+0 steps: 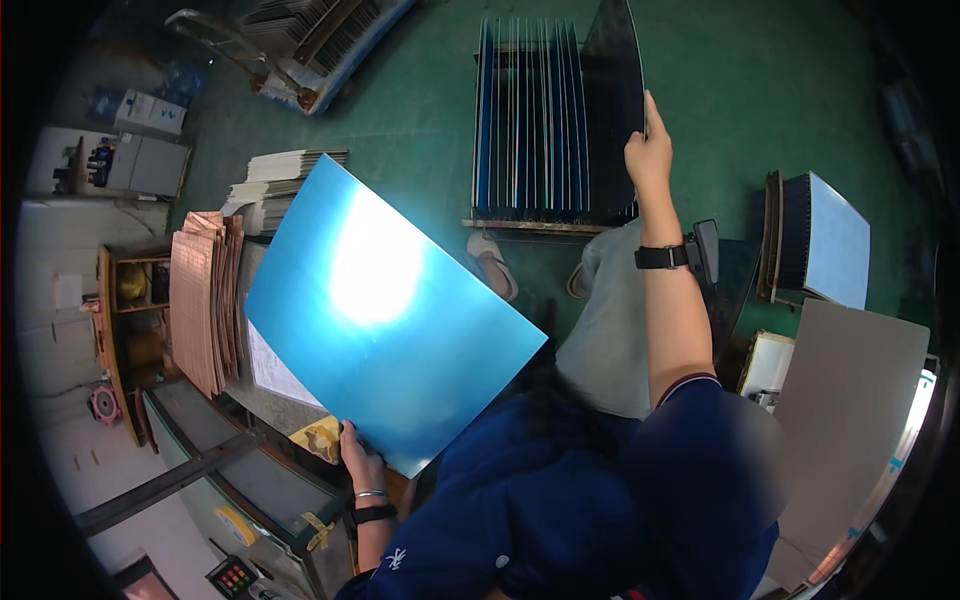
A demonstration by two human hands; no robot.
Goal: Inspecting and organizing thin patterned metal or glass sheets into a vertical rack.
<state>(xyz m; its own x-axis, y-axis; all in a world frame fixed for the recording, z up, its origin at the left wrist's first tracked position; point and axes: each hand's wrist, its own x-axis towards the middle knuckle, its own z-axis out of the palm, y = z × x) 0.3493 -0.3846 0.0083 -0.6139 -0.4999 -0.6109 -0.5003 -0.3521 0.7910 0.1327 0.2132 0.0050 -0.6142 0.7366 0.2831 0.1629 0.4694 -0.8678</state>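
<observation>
A large glossy blue sheet (420, 330) is tilted in front of me at the left, with a bright light reflected on it. My left hand (360, 462) grips its lower left edge; most of the fingers are hidden. Ahead, a low rack (540, 228) carries several thin blue-faced sheets (530, 130) standing on edge, side by side. A dark sheet (612, 110) stands at the rack's right end. My right hand (650, 155) is closed on this dark sheet's right edge, its arm stretched forward.
Brown boards (203, 300) and pale sheets (285, 180) are stacked at left. Closer sits a grey-topped machine (215, 430). A loaded cart (320, 95) stands far left. To the right are another upright stack (838, 235) and a large grey panel (850, 400). The floor (410, 130) is green.
</observation>
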